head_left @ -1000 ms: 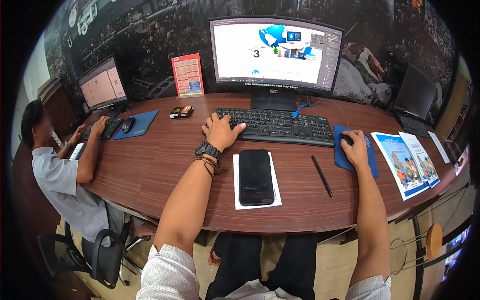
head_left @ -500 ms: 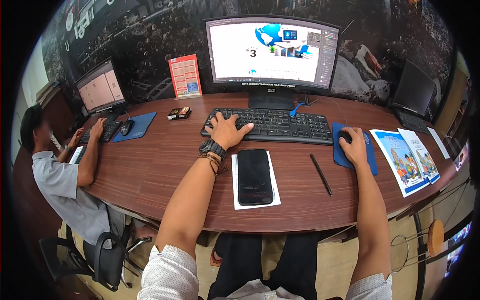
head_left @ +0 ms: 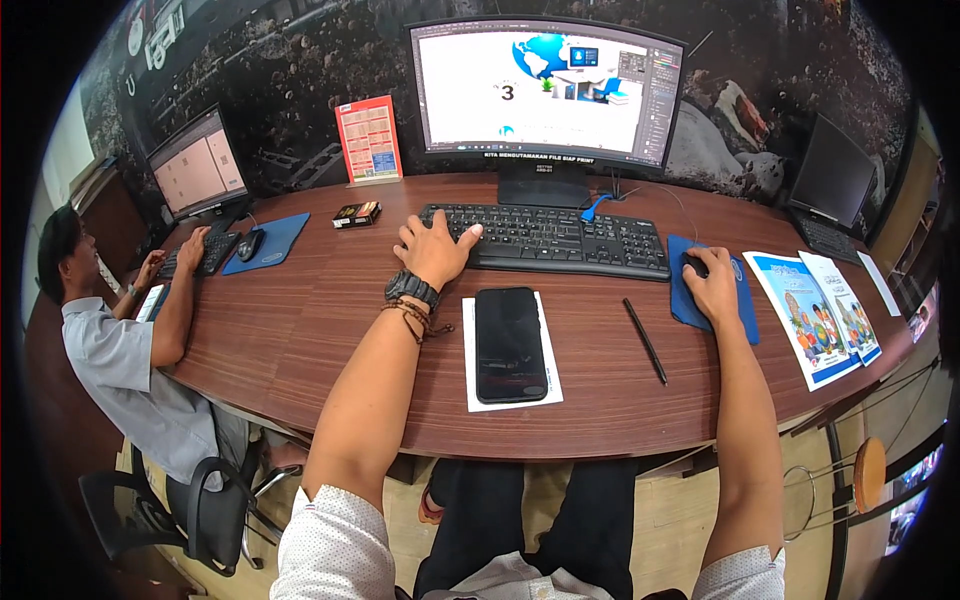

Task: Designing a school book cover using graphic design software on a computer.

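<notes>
My left hand [head_left: 437,250] rests at the left end of a black keyboard [head_left: 560,240], its fingers and thumb apart over the keys. Curled over a dark computer mouse [head_left: 693,267] is my right hand [head_left: 714,286], on a blue mouse pad [head_left: 746,318]. Behind the keyboard stands a curved monitor [head_left: 465,95] showing a page layout with a globe and a desk picture. A black phone [head_left: 511,345] lies on a white paper [head_left: 553,388] between my forearms. To its right is a slim black pen [head_left: 645,342].
Printed booklets [head_left: 808,325] lie at the right, near a second dark monitor [head_left: 830,175]. A small dark box [head_left: 356,215] and a red-edged calendar [head_left: 369,140] stand left of my keyboard. At far left, a co-worker [head_left: 135,350] sits typing at another computer.
My left hand has shifted a little left on the keyboard, its thumb and fingers drawn closer together. My right hand stays on the mouse. The view has tilted slightly.
</notes>
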{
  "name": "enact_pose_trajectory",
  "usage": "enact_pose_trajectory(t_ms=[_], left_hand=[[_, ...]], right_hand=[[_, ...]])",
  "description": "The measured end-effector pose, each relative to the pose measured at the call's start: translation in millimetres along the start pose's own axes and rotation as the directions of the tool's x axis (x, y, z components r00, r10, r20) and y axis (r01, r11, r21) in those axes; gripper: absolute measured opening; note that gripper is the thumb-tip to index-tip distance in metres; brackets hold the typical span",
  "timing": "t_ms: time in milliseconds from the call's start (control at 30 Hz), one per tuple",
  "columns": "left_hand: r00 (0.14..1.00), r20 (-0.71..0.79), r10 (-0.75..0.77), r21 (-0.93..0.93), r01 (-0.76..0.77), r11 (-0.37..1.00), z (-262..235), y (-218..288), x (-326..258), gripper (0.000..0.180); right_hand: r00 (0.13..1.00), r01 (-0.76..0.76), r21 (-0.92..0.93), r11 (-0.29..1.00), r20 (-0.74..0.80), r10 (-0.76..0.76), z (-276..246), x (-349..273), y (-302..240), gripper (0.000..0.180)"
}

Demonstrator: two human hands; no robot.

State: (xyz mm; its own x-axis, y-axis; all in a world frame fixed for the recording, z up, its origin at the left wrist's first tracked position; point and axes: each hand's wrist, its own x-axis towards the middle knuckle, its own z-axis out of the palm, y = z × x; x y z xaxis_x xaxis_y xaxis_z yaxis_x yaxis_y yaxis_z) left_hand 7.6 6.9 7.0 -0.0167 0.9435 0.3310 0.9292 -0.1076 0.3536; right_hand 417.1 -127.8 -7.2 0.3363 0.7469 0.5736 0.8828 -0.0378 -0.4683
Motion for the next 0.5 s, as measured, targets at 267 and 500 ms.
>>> enact_pose_trajectory(t_ms=[267, 500], left_hand=[[0.999, 0.041, 0.009, -0.014, -0.008, 1.0, -2.9, 3.6, -4.2, 0.085], [0.999, 0.033, 0.0, 0.001, 0.0, 1.0, -2.3, 3.9, -4.8, 0.081]], right_hand=[[1.0, 0.013, 0.002, 1.0, -0.002, -0.013, -0.5, -0.2, 2.7, 0.034], [1.0, 0.012, 0.004, 1.0, -0.002, -0.012, 0.1, 0.1, 2.1, 0.034]])
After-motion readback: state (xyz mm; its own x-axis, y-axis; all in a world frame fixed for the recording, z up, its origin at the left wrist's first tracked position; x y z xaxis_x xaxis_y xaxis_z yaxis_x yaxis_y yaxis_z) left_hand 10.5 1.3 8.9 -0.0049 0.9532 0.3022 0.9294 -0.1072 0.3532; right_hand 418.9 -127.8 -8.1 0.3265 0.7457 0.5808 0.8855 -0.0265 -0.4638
